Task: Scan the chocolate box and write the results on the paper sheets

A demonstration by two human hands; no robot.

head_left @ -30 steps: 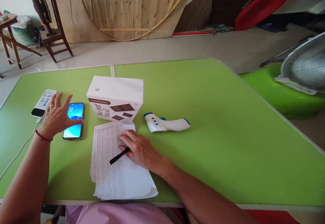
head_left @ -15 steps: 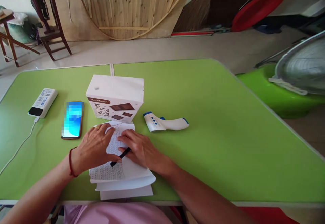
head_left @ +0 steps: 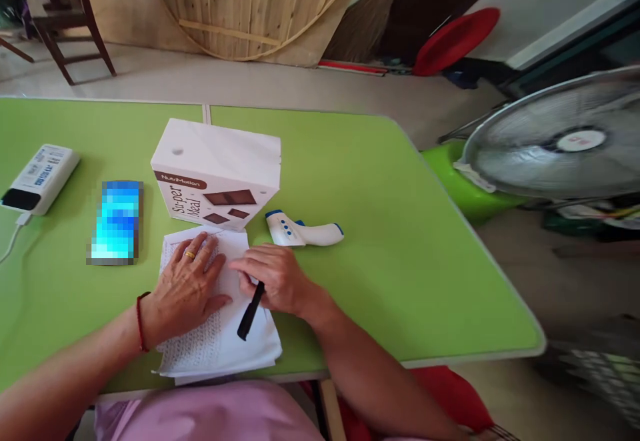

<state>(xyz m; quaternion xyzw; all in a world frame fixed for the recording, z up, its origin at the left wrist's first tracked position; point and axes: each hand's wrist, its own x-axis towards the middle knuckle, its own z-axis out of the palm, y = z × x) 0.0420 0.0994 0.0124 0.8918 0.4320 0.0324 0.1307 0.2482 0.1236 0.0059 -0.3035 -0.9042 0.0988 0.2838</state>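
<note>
Handwriting covers the left part of the white paper sheets [head_left: 250,327] in front of me; their right part is blank. My left hand [head_left: 187,287] lies flat on the written side, fingers stretched out, with a ring and a red bracelet showing. Over the right side, my right hand [head_left: 280,277] is closed around a black pen [head_left: 251,311], whose thick end points toward me. Just beyond the paper stands a white box [head_left: 215,174] with brown print. A white and blue infrared thermometer [head_left: 305,231] rests to the right of the box.
On the green table [head_left: 400,261], a phone [head_left: 117,221] lies left of the box. A white power bank [head_left: 43,177] with a plugged-in cable is farther left. Beyond the right edge are a large fan [head_left: 575,141] and a green tub [head_left: 450,187]. A wooden chair [head_left: 70,21] stands behind.
My left hand has flattened onto the paper, which now lies smoother. My right hand has pulled back slightly, and the pen has swung steeper. The whole view has turned to the right.
</note>
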